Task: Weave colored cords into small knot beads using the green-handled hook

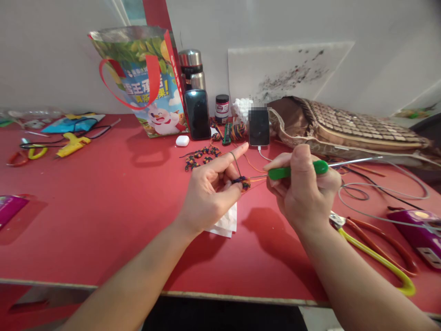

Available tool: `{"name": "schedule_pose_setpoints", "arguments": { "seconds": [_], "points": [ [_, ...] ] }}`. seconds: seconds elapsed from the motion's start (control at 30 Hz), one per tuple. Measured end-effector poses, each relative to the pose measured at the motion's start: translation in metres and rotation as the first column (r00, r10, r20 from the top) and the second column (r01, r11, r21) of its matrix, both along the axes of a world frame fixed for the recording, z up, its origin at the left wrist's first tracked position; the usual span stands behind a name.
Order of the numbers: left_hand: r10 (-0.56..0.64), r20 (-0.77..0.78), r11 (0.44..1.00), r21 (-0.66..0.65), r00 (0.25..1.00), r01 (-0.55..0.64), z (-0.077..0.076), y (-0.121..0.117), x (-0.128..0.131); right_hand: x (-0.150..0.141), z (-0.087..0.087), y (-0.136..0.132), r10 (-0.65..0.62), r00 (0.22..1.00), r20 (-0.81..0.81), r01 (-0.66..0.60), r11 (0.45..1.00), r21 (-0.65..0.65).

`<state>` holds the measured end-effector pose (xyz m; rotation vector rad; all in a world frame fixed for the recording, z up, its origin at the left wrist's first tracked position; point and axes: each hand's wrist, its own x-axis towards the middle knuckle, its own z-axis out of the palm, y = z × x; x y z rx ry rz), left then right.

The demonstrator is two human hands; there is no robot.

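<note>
1. The left hand [206, 195] is pinching a small knotted piece [244, 184] between the thumb and the fingers; its index finger is stretched out, with a dark thread [236, 161] going over it.
2. The right hand [305, 193] is closed around the green handle [280, 173] of a tool; one thin metal end points to the knotted piece, the other points to the right.
3. The knotted piece is in the air between both hands, above the red tabletop [103, 211], and the fingers hide a part of it.
4. White paper [227, 225] lies below the left hand, which partly covers it.
5. Pliers [361, 255] with red and yellow handles lie just beside the right forearm; a purple box [418, 230] is farther right.
6. Behind the hands are more knotted pieces [196, 156], a yarn ball [238, 132] and a phone [259, 128] with a white cable.
7. At the back, a dark phone [197, 115] stands before a flask [190, 58], hiding its lower part, near a shopping bag [134, 94].
</note>
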<state>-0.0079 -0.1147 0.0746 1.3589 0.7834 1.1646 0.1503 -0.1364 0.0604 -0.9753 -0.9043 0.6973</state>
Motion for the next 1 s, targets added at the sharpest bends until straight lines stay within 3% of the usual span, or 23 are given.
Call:
{"name": "schedule_pose_setpoints", "arguments": {
  "seconds": [0.13, 0.2, 0.3, 0.4, 0.53, 0.6, 0.77, 0.9, 1.0],
  "points": [
    [0.018, -0.027, 0.999, -0.033, 0.999, -0.019, -0.002, 0.003, 0.001, 0.001, -0.003, -0.004, -0.072, 0.976, 0.207, 0.063, 0.997, 0.054],
    [0.022, -0.026, 0.998, -0.062, 0.999, -0.023, -0.003, 0.004, 0.002, 0.003, -0.004, -0.004, -0.077, 0.941, 0.330, 0.036, 0.991, 0.130],
    [0.065, 0.025, 0.991, -0.117, 0.998, -0.061, -0.004, 0.008, 0.001, 0.007, -0.004, -0.003, -0.032, 0.884, 0.467, -0.084, 0.971, 0.225],
    [0.131, 0.116, 0.974, -0.200, 0.985, -0.106, -0.004, 0.014, -0.002, 0.011, -0.001, 0.001, 0.087, 0.836, 0.542, -0.221, 0.957, 0.187],
    [0.109, 0.199, 0.952, -0.303, 0.974, -0.045, -0.005, 0.022, -0.010, 0.012, 0.000, 0.006, 0.197, 0.757, 0.623, -0.367, 0.917, 0.155],
    [0.071, 0.260, 0.925, -0.378, 0.963, 0.034, -0.005, 0.024, -0.014, 0.012, -0.005, 0.008, 0.137, 0.708, 0.693, -0.384, 0.898, 0.214],
    [0.031, 0.405, 0.829, -0.520, 0.914, 0.203, 0.000, 0.023, -0.013, 0.008, -0.020, 0.012, -0.196, 0.537, 0.821, -0.328, 0.848, 0.417],
    [0.084, 0.402, 0.878, -0.463, 0.912, 0.123, 0.003, 0.017, -0.006, 0.004, -0.027, 0.015, -0.391, 0.371, 0.842, -0.286, 0.815, 0.504],
    [0.131, 0.347, 0.934, -0.358, 0.929, 0.002, 0.001, 0.015, -0.003, 0.001, -0.027, 0.014, -0.444, 0.298, 0.845, -0.238, 0.822, 0.517]
  ]
}}
